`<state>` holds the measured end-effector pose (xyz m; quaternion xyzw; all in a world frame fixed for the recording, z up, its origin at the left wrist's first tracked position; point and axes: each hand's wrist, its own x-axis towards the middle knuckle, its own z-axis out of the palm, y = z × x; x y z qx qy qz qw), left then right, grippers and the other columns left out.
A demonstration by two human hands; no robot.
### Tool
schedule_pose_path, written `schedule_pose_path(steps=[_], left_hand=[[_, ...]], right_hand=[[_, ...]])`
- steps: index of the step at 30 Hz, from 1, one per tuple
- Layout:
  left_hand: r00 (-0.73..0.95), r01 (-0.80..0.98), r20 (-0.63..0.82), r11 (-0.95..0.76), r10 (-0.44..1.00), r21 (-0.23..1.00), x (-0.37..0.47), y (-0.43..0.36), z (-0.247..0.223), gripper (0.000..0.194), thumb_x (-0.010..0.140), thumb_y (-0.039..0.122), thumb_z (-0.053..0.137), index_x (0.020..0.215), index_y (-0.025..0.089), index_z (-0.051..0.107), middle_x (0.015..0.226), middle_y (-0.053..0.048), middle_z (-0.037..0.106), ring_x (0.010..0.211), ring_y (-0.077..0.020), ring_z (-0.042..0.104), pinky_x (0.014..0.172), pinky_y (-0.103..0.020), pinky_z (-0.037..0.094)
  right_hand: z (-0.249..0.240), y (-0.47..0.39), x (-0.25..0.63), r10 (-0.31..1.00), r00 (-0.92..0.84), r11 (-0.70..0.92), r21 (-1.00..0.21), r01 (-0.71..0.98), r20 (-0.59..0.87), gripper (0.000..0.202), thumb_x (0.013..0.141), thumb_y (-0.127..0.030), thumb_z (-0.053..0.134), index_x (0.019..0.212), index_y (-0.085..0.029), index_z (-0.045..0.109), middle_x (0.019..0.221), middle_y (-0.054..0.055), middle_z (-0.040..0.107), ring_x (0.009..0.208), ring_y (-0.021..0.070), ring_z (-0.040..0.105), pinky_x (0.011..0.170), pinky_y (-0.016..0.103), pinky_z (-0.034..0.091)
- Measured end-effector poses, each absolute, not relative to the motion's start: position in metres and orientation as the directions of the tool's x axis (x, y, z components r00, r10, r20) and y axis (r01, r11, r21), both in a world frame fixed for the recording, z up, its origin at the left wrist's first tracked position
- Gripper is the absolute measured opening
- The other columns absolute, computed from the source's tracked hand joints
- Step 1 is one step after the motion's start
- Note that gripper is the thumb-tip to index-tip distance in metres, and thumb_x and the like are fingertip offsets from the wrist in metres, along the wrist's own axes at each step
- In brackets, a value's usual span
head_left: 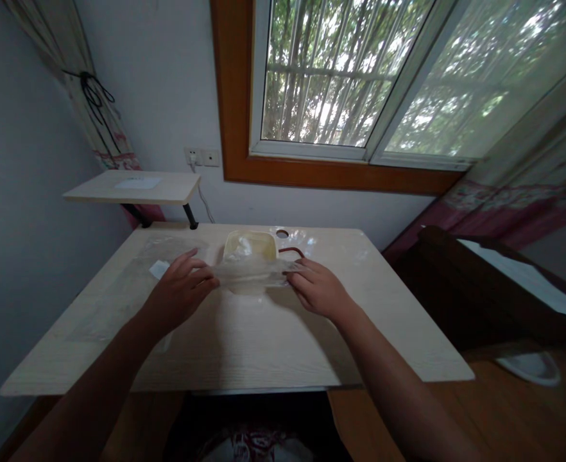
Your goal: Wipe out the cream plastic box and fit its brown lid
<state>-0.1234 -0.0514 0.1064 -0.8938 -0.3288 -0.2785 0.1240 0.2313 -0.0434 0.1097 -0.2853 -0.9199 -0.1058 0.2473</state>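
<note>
Stretched between my two hands is a clear plastic bag [249, 274], pulled sideways above the desk. My left hand [184, 285] pinches its left end, and my right hand [316, 287] grips the right end. Just behind the bag stands a pale yellow plastic container [267, 242] with more crumpled clear plastic in it; the bag hides its front. A thin reddish-brown strip or cord [290, 249] curves from beside the container towards my right fingers; I cannot tell whether they touch it. Left of my left hand, a large flat sheet of clear plastic [114, 301] lies on the desk.
The light wooden desk [244, 359] carries a raised shelf [177, 186] with a paper on it at the back left. A small white label [158, 269] is by my left wrist. A round cable hole [282, 233] is at the back. Dark furniture [504, 289] stands at the right.
</note>
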Motion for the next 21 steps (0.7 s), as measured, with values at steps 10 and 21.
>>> schedule_pose_path(steps=[10, 21], left_hand=[[0.639, 0.710, 0.497, -0.699, 0.587, -0.088, -0.127, -0.050, 0.059, 0.020, 0.093, 0.022, 0.057, 0.108, 0.025, 0.070, 0.107, -0.009, 0.071, 0.094, -0.0229, 0.065, 0.084, -0.041, 0.056], [0.325, 0.756, 0.758, -0.637, 0.566, 0.152, -0.121, -0.056, 0.073, 0.033, 0.089, 0.028, 0.063, 0.122, 0.028, 0.063, 0.110, -0.006, 0.068, 0.108, -0.0241, 0.061, 0.102, -0.046, 0.045]], right_hand=[[0.082, -0.039, 0.238, 0.513, -0.677, 0.793, 0.010, 0.609, 0.528, 0.020, 0.095, -0.019, 0.046, 0.099, -0.020, 0.066, 0.096, 0.012, 0.068, 0.095, 0.0272, 0.057, 0.084, 0.045, 0.053], [0.065, -0.037, 0.222, 0.698, -0.280, 0.661, -0.441, 0.608, 0.659, 0.039, 0.099, -0.025, 0.048, 0.137, -0.025, 0.053, 0.093, 0.007, 0.064, 0.084, 0.0212, 0.060, 0.075, 0.038, 0.056]])
